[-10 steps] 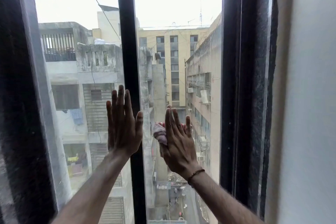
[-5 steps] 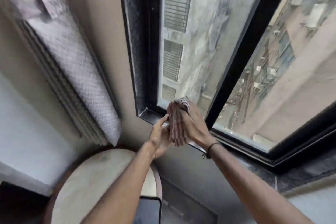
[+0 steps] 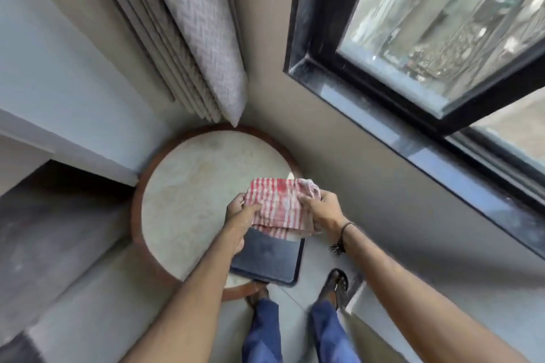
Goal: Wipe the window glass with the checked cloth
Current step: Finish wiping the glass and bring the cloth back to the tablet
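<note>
The red-and-white checked cloth (image 3: 278, 207) is stretched between both hands, low over a round table. My left hand (image 3: 239, 218) pinches its left edge. My right hand (image 3: 320, 209) grips its bunched right end; a dark cord is around that wrist. The window glass (image 3: 436, 18) in its black frame (image 3: 312, 38) is up at the top right, well apart from the cloth and both hands.
A round pale table (image 3: 200, 186) with a brown rim stands below the hands, a dark tablet (image 3: 267, 259) lying on its near edge. A grey patterned curtain (image 3: 200, 32) hangs to the left of the window. My feet (image 3: 334, 283) stand on the floor by the wall.
The view has swung from the window down to the table. Both hands have left the glass and come down, and the cloth has gone from a wad in the right hand to spread between both.
</note>
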